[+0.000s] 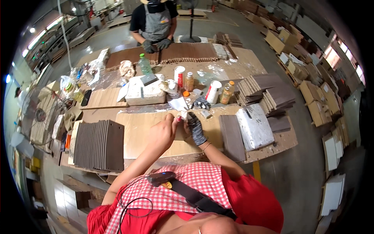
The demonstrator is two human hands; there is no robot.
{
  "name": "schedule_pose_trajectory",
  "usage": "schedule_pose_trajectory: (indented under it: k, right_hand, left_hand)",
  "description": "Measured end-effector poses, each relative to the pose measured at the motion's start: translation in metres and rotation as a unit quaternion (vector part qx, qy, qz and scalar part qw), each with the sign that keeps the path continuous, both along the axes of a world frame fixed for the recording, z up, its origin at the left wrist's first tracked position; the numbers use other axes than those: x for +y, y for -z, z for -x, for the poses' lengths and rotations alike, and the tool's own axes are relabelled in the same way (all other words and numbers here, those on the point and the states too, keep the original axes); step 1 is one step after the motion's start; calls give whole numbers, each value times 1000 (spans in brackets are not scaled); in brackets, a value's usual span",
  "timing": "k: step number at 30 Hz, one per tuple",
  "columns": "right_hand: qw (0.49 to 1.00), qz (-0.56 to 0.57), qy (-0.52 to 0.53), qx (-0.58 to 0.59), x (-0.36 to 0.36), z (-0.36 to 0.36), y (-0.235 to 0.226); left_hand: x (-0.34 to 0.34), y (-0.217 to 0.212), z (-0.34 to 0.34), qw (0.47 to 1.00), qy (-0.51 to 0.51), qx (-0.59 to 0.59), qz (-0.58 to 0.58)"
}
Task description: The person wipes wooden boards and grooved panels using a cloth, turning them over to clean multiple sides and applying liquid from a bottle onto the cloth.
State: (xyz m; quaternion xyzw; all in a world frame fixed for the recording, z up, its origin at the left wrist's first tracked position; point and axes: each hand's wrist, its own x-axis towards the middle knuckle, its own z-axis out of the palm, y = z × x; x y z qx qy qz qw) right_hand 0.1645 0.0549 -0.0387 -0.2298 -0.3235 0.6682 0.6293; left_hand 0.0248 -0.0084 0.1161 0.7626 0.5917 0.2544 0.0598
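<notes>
Over a light wood board [136, 128] on the table in front of me, both my hands are close together. My left hand [165, 128] is bare, its fingers closed in a pinch, with a small red spot at the fingertips. My right hand [196, 129] wears a dark grey striped glove and is closed around a small whitish thing [184, 114], too small to name. Just beyond lie a crumpled grey glove [201, 103], a white paper sheet [178, 104] and a small grey block [206, 114].
Dark boards [99, 144] stand stacked at left. At right are a dark panel [232, 136], a white wrapped package [255, 126] and more stacked boards [269, 91]. Bottles [227, 93] and white-red cans [213, 92] stand mid-table. Across, a gloved person [156, 27] handles a brown board row [179, 52].
</notes>
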Motion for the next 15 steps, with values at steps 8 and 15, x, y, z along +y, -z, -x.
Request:
schedule_pose_trajectory:
  k: [8,15]
  right_hand:
    - [965,-186,76,-170,-6,14,-67]
    - [925,-129,125,-335,-9,1,-12]
  left_hand:
    - [3,6,-6,999,-33,-38,8]
    - [-6,6,-7,999,-29,-33,4]
